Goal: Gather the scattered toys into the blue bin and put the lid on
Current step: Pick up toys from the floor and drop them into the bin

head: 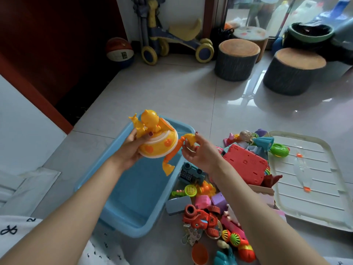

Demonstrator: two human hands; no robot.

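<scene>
Down at the near edge of the floor, your toy pile [219, 213] is untouched: red dinosaur [202, 219], pink blocks, the red panel [245, 165]. You've got the yellow duck toy [152, 138] up over the blue bin [133, 190], left hand [131, 148] gripping its round base, right hand [198, 152] pinching a yellow piece by the orange leg. That bin looks empty from here, so by my reckoning you're on toy number one. Nearly everything is left, and the lid [309, 178] waits flat at the pile's right.
</scene>
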